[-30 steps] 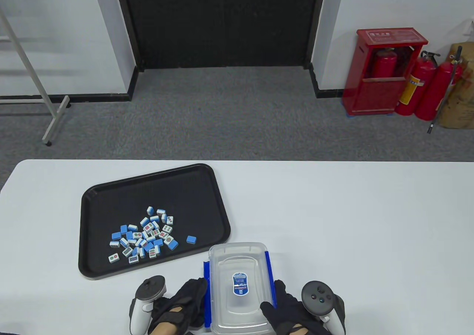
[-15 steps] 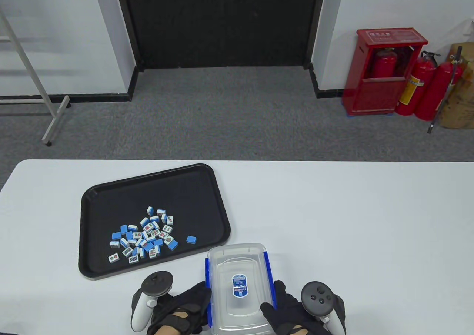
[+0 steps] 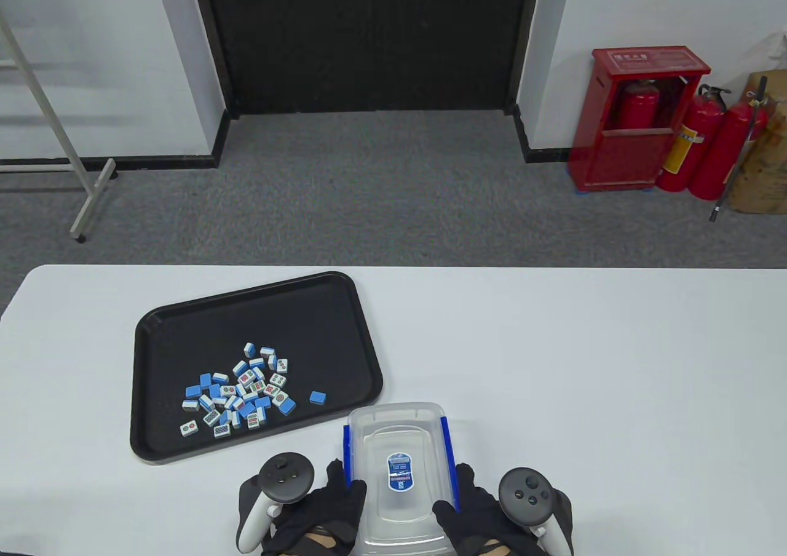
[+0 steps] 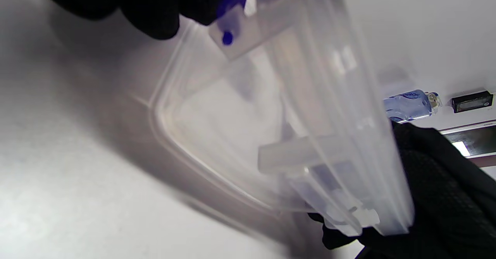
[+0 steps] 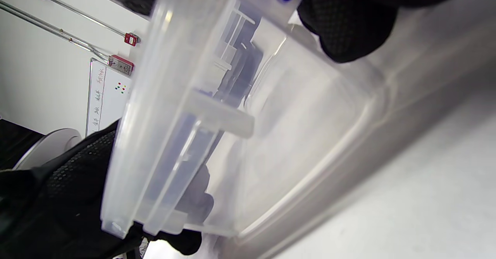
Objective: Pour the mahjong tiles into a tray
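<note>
Left hand: the left hand [image 3: 326, 510] grips the left side of the clear box, fingers wrapped on the blue latch; the tracker [image 3: 284, 476] sits on the back of it. In the left wrist view the fingertips [image 4: 155, 11] press right against the blue clip at the top edge.
Right hand: the right hand [image 3: 473, 510] is doing the same on the other side, thumb laid over the box's top near the right blue latch, with its own tracker [image 3: 525, 496] just to the right. In the right wrist view the fingers [image 5: 345, 26] curl over the rim.
Box: a see-through plastic box [image 3: 399, 476] with blue side latches and a little blue label in the middle, held between both hands at the near edge of the table [image 3: 584, 365]. From the wrist cams it looks tilted and I can't see any tiles in it, though it's pretty blurry.
Tray: a black tray [image 3: 184, 328] just beyond and left of the box, sitting a bit skewed on the table, its near right corner close to the box.
Tiles: the mahjong tiles [image 3: 237, 393] are piled loosely in the near half of the tray, some blue backs up, some faces up; one stray tile [image 3: 317, 398] lies off to the right of the pile.
Background: grey carpet, then a red extinguisher cabinet [image 3: 633, 119] against the far wall on the right.
</note>
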Available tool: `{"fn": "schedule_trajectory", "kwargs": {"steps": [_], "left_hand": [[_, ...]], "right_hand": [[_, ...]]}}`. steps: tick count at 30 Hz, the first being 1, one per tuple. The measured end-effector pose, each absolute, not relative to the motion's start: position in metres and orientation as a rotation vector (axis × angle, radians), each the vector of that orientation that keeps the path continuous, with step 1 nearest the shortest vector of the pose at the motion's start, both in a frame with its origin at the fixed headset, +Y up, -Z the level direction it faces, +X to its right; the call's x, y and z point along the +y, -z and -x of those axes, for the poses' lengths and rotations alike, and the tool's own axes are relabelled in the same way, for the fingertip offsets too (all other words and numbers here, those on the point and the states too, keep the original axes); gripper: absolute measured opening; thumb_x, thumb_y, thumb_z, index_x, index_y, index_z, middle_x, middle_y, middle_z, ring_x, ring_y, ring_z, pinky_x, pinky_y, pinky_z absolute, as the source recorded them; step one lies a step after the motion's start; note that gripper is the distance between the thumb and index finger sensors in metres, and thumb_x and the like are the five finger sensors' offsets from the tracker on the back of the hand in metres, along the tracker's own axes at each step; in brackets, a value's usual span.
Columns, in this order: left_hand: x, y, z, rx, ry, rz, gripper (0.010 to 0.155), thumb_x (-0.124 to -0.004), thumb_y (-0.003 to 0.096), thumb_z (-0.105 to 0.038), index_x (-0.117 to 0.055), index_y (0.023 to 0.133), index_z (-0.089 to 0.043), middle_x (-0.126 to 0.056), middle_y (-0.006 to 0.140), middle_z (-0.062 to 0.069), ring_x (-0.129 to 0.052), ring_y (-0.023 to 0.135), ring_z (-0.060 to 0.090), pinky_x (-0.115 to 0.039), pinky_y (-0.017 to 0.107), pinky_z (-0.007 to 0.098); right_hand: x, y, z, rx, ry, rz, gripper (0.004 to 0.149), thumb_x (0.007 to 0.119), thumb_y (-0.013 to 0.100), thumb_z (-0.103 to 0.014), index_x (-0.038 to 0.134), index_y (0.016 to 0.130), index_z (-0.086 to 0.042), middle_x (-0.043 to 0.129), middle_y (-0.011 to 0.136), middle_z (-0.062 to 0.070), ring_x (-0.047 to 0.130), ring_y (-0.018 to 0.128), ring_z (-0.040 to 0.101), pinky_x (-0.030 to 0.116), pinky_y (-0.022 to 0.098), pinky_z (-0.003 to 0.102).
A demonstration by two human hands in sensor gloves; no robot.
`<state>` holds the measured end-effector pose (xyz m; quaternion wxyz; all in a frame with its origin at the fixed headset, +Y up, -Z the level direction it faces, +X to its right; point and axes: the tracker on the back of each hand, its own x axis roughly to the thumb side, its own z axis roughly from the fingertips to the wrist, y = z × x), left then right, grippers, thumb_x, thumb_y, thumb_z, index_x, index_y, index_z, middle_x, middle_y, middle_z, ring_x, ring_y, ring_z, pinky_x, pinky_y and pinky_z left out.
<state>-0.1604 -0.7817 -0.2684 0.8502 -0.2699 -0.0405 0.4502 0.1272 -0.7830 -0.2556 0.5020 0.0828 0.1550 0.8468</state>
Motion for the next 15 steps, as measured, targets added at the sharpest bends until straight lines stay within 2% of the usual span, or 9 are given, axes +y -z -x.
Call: {"fn": "schedule_trajectory", "kwargs": {"steps": [7, 15], "left_hand": [[-0.785, 0.272, 0.153, -0.086, -0.916, 0.563, 0.086, -0.053, 0.0547, -0.061, -0.013, 0.102, -0.001, -0.07, 0.077, 0.024, -0.083, 0.055, 0.041, -0.071, 0.042, 0.057], [-0.782, 0.273, 0.149, -0.056, -0.898, 0.534, 0.083, -0.052, 0.0547, -0.056, -0.013, 0.101, 0.001, -0.07, 0.076, 0.026, -0.083, 0.054, 0.043, -0.071, 0.041, 0.058]], "right_hand": [[-0.783, 0.257, -0.126, 0.364, -2.057, -0.195, 0.083, 0.068, 0.045, -0.044, 0.024, 0.096, 0.003, 0.064, 0.071, 0.036, 0.079, 0.042, 0.042, 0.072, 0.024, 0.045], [-0.782, 0.257, -0.123, 0.356, -2.078, -0.17, 0.082, 0.067, 0.045, -0.044, 0.022, 0.096, 0.002, 0.063, 0.071, 0.036, 0.079, 0.042, 0.043, 0.072, 0.024, 0.045]]}}
